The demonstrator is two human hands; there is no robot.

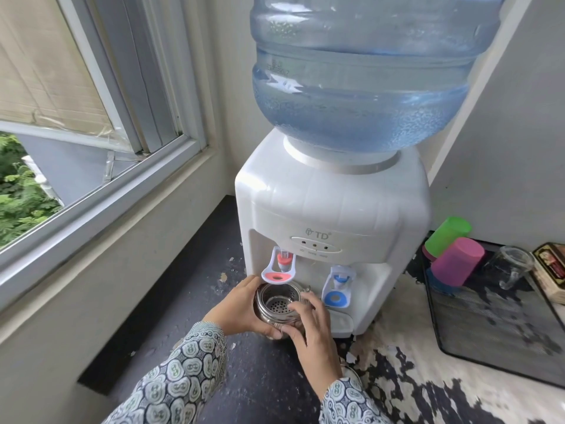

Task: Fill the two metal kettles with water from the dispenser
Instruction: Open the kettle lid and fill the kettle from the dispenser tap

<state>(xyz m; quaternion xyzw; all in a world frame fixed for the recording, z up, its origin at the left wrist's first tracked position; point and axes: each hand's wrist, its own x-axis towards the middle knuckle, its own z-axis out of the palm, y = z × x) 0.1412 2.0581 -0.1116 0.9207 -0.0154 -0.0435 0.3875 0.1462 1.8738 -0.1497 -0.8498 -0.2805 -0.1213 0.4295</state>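
Both hands (275, 316) clasping metal kettle (276, 304) under red tap (279, 267), blue tap (336, 289) just beside

Home corner: countertop dispenser (331, 228), cups (457, 264).

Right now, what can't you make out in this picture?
- Kettle body, head view: both hands wrap it; water level unseen.
- Second kettle: not in view.
- Dispenser light labels: too small.
- Water bottle top: cut off by the upper edge.
- Glass mug: blurred.
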